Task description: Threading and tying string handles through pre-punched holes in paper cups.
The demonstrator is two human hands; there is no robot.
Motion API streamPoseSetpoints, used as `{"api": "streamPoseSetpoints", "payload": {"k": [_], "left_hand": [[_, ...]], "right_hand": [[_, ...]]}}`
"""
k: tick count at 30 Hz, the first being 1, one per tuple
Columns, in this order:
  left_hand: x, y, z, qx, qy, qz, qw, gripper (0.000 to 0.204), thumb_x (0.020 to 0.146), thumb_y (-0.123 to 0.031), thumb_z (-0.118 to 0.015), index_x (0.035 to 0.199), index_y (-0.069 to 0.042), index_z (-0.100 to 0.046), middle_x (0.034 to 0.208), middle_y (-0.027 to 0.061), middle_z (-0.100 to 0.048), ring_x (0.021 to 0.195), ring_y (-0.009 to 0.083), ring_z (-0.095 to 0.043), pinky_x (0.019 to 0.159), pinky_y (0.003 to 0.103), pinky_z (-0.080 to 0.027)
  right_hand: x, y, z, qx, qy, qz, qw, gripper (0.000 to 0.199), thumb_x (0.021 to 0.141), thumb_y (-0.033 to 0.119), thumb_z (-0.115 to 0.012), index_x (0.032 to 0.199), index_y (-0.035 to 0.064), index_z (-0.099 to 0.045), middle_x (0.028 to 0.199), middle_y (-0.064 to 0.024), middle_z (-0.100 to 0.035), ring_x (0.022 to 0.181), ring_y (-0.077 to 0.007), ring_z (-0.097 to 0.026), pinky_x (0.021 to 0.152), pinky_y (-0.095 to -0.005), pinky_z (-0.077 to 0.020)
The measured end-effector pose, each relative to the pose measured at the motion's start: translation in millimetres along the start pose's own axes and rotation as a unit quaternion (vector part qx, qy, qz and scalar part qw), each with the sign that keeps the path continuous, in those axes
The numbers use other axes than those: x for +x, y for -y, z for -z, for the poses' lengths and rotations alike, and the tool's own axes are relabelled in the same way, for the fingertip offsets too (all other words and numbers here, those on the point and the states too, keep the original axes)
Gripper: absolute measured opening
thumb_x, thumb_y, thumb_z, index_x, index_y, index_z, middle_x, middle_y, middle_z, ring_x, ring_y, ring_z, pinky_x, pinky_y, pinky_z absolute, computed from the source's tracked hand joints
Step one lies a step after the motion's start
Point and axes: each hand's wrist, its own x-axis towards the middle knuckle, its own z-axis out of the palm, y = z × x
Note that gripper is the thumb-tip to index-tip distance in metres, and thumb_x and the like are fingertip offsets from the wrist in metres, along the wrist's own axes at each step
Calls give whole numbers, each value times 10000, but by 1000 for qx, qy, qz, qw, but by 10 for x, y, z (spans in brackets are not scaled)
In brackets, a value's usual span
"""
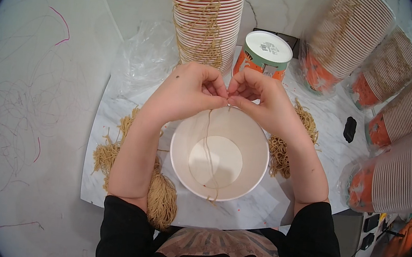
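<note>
A white paper bucket (249,172) stands upright in front of me with its mouth facing up. At its far rim my left hand (193,87) and my right hand (265,96) meet, fingertips pinched together on a thin tan string (207,141). The string runs down inside the bucket and its tail reaches over the near rim. How it passes at the far rim is hidden by my fingers. Beside my left forearm lies a hank of tan string (162,203), with a looser bundle of string (106,155) further left. Another string bundle (281,155) is by my right forearm.
Behind the bucket rises a tall stack of nested buckets (204,15) draped with string. An upside-down orange and green bucket (268,49) stands beside it. Several plastic-wrapped bucket stacks (396,167) line the right. A small black object (350,129) lies on the marbled table (303,212). Clear plastic (145,54) is crumpled far left.
</note>
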Motion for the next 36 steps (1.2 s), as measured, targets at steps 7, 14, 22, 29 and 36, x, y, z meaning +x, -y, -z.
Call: {"api": "streamPoseSetpoints", "payload": {"k": [7,14,22,29,36], "left_hand": [[21,8,-15,-89,22,0,996,135,744,-31,-756,845,32,-692,751,55,-700,672,93,-636,618,250,-511],[60,84,11,-72,44,20,996,173,765,-55,-724,910,40,-720,739,49,-686,675,96,-629,621,256,-506],[120,153,23,-122,78,31,989,137,765,-58,-690,861,36,-721,720,50,-679,660,101,-630,623,251,-508],[158,158,12,-159,69,48,984,117,771,-44,-694,830,57,-697,742,73,-687,661,117,-640,629,262,-528],[182,179,-24,-170,55,56,982,84,809,-68,-690,822,12,-668,764,48,-690,666,90,-634,603,236,-487]], "right_hand": [[-16,33,-47,32,-2,33,999,169,867,-31,-667,1016,-10,-591,912,-74,-687,823,-153,-687,735,-300,-551],[-2,-13,-63,32,-26,38,998,187,848,-41,-670,1010,-4,-584,1036,-81,-592,821,-149,-672,717,-276,-551],[-5,-37,-43,38,-10,37,999,191,815,-25,-665,990,22,-602,1028,-62,-567,832,-127,-664,692,-258,-522],[-23,-65,-6,-31,3,26,999,203,776,32,-757,920,17,-615,979,-66,-553,839,-160,-657,728,-301,-528],[-40,42,-134,-101,-53,29,993,285,735,156,-871,791,-25,-658,983,-101,-585,825,-216,-651,759,-332,-556]]}}
